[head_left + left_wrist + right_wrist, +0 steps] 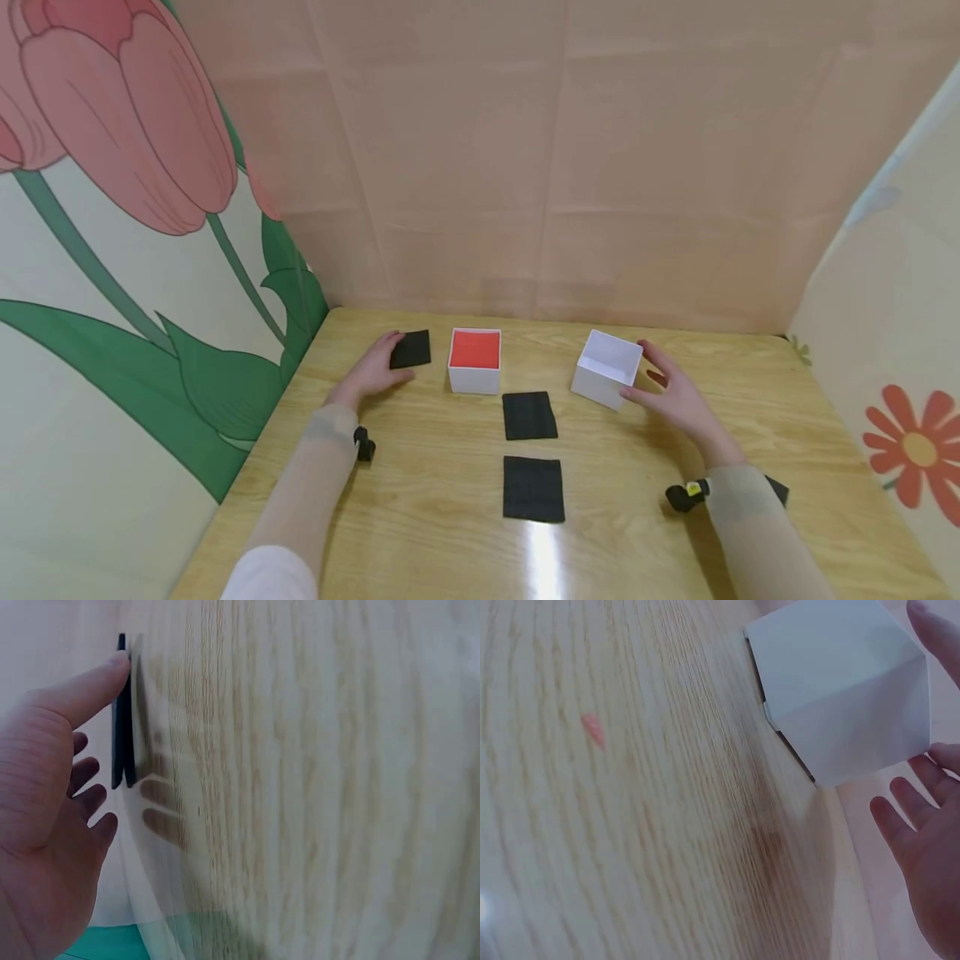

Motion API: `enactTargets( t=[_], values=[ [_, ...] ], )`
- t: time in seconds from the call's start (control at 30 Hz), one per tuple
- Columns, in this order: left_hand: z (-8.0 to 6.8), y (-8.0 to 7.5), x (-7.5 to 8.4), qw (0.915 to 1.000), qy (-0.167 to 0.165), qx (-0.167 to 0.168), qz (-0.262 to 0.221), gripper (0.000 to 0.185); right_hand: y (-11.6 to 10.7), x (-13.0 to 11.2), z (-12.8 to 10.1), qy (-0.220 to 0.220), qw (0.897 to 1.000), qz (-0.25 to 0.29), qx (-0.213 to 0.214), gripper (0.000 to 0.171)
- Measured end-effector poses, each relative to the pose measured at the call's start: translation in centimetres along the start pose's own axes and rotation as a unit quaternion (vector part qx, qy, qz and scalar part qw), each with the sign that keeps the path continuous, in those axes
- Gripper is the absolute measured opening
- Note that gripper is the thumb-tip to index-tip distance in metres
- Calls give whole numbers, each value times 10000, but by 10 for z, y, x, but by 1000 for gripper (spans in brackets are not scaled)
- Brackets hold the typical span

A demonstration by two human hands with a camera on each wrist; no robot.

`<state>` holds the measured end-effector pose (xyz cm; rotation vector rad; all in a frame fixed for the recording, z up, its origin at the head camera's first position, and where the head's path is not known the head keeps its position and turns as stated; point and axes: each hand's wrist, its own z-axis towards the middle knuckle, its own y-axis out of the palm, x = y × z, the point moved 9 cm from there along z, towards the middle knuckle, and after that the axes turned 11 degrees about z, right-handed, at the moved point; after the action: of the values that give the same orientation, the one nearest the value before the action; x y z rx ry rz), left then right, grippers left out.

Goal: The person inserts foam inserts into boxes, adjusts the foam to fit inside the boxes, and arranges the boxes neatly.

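Observation:
My left hand (pixel 381 363) lies flat at the table's back left. Its fingertips touch the edge of a thin black square (pixel 411 349). In the left wrist view the thumb (pixel 101 681) meets the end of that black square (pixel 120 712), seen edge-on. My right hand (pixel 663 385) is spread round the right side of an open white box (pixel 607 368), which sits tilted. The right wrist view shows the white box (pixel 840 682) raised along one edge, with my right hand's fingers (pixel 911 814) straight beside it.
A white box with a red bottom (pixel 475 360) stands between the hands. Two more black squares (pixel 529 415) (pixel 533 488) lie flat in the middle of the wooden table (pixel 420 517). Another dark piece (pixel 778 490) shows under my right wrist. Fabric walls close three sides.

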<state>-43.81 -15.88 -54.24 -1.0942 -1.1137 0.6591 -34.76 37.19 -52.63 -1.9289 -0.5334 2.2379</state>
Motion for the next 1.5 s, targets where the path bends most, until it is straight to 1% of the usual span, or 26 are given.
enactTargets(
  t=[0.1,0.23,0.47,0.67,0.8,0.9,1.03,1.17,1.23,1.3,1.4,1.5],
  values=[
    [2,-2,0,10000,-43,-2,38,90,2,0,1,-6,9999,151,1,112],
    [6,-2,1,9999,-38,-10,155,89,3,-1,2,-25,9999,128,40,108],
    [15,5,-2,9994,-127,-171,288,89,4,2,4,3,9997,255,64,102],
    [15,4,1,9985,-314,-283,354,90,5,4,5,98,9990,435,-25,102],
    [16,6,3,9978,-342,-385,425,93,5,7,6,104,9983,568,-58,101],
    [18,7,3,9976,-394,-396,415,96,5,7,7,69,9977,668,-97,101],
    [20,7,2,9975,-463,-414,342,99,4,6,6,80,9979,635,-107,106],
    [21,10,0,9958,-545,-677,297,108,4,6,7,65,9980,604,-142,107],
    [21,12,0,9948,-519,-807,353,110,4,8,7,66,9978,633,-171,105],
    [21,12,2,9942,-457,-876,416,110,4,9,6,98,9977,647,-194,103],
    [21,9,6,9940,-392,-889,505,104,4,9,6,156,9978,606,-221,103],
    [19,6,8,9932,-437,-906,584,100,4,9,5,202,9982,521,-235,104]
  ],
)
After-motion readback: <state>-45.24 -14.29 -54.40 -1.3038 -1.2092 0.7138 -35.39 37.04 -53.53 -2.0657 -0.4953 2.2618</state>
